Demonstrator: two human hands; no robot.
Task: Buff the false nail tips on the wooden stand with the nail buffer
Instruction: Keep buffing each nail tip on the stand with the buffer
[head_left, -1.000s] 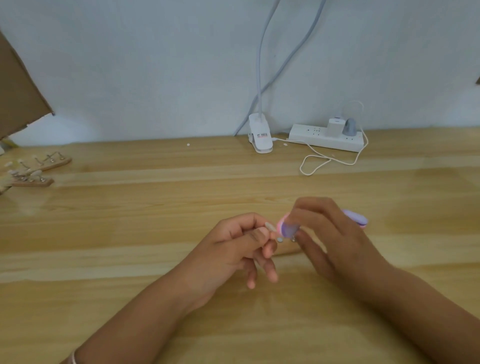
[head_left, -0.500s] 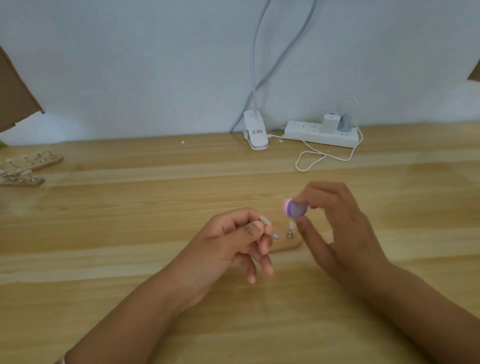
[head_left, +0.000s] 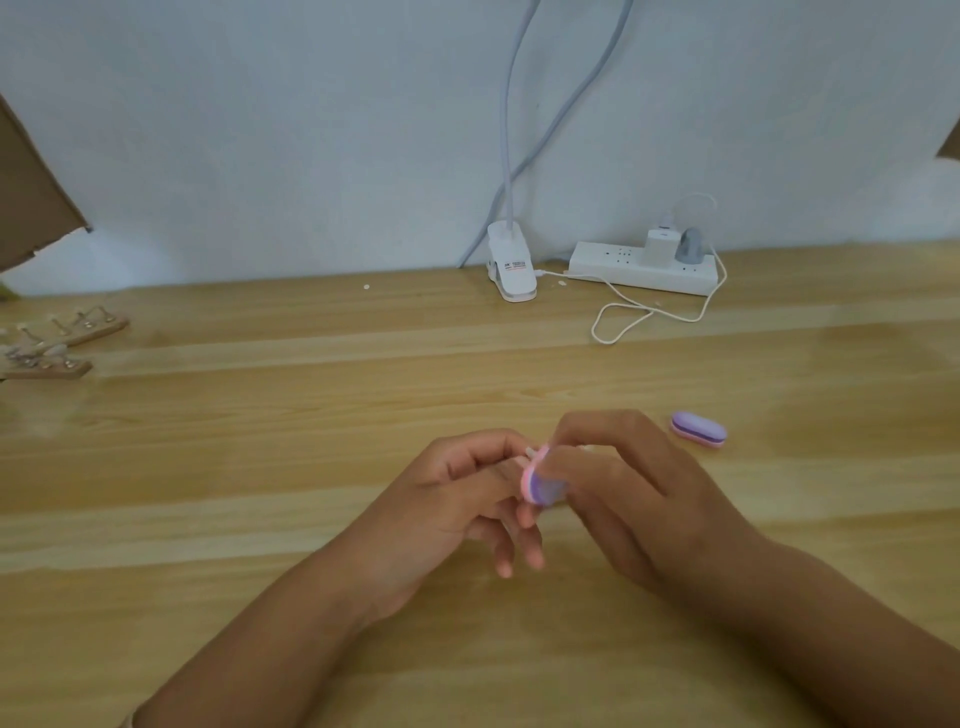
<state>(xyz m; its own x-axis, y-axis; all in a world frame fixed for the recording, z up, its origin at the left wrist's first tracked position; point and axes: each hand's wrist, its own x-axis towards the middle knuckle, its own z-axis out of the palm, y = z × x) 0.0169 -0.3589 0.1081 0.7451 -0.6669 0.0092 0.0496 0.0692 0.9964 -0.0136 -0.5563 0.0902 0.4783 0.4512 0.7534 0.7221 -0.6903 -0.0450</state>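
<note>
Buffer end against a nail tip, on the table in front of the power strip.

The right hand curls tightly round a pink-and-purple nail buffer. Only its rounded end pokes out leftward, so its long axis seems to run right, into the palm. Just left of that end, seemingly touching it, the left hand pinches a pale false nail tip between thumb and forefinger. A second buffer lies flat nearer the strip. Two wooden stands sit far left of it. The lamp clip beside the strip bears a label too blurred to read.
</note>
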